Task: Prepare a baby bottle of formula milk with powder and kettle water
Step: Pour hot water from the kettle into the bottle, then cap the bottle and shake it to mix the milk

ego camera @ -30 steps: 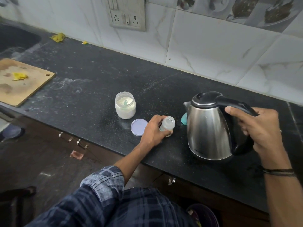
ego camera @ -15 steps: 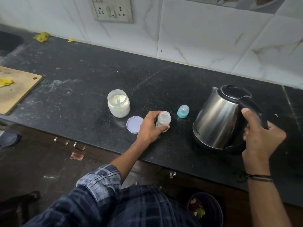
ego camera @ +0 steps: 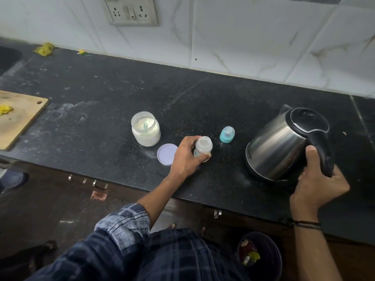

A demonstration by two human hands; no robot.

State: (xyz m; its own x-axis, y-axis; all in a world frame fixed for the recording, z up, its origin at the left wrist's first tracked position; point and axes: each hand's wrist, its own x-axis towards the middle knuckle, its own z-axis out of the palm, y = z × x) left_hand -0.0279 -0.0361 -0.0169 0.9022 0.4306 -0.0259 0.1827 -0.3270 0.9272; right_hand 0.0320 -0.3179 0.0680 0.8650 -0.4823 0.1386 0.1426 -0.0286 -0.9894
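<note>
Kettle shift: kettle (ego camera: 280, 142) had swung rightward since a second before, tilted, well apart from the bottle (ego camera: 203, 148); teal cap (ego camera: 227, 134) uncovered between them
Right hand: right hand (ego camera: 318, 185) wrapped round the black handle (ego camera: 322, 151)
Left hand: left hand (ego camera: 185, 157) clasped the open bottle, upright on the counter (ego camera: 101, 98) beside the lid (ego camera: 167, 154)
Pour advice: spout probably needed to sit directly over the narrow mouth; slow tipping; bottle steadied; scald risk to fingers

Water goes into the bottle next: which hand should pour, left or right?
Right. The right hand grips the kettle by its black handle, so it can pour. The left hand holds the open bottle upright on the counter, so it is better used to steady it.
</note>
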